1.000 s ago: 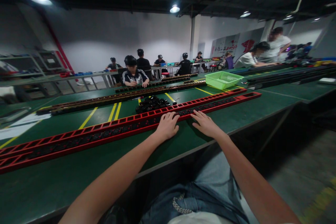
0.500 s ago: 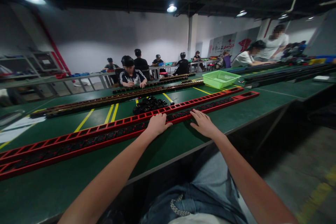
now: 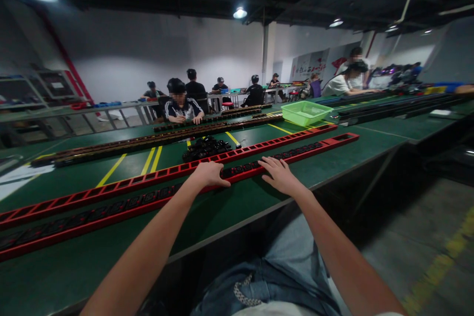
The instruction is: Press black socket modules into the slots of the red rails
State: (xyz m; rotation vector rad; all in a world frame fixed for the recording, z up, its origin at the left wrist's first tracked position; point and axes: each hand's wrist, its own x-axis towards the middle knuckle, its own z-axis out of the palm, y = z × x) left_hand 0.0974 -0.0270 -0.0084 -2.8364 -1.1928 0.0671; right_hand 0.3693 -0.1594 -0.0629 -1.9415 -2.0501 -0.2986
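Note:
A long red slotted tray runs across the table in front of me, its slots holding many small black parts. My left hand straddles this tray, thumb on the near side and fingers over the far side, gripping it. To its right, my right hand rests with spread fingers on the tray's black parts and near edge, holding nothing that I can see. A second red slotted tray lies just behind, its slots showing dark. Beyond that sits a pile of loose black parts.
A light green basket stands behind the trays. Long brown strips lie across the green table; dark rails lie at the right. A person sits opposite, and others work farther back. White papers lie at left.
My left hand has shifted left along the front tray, its thumb now farther from its fingers. More green table shows between the two trays at left. My view has turned slightly right.

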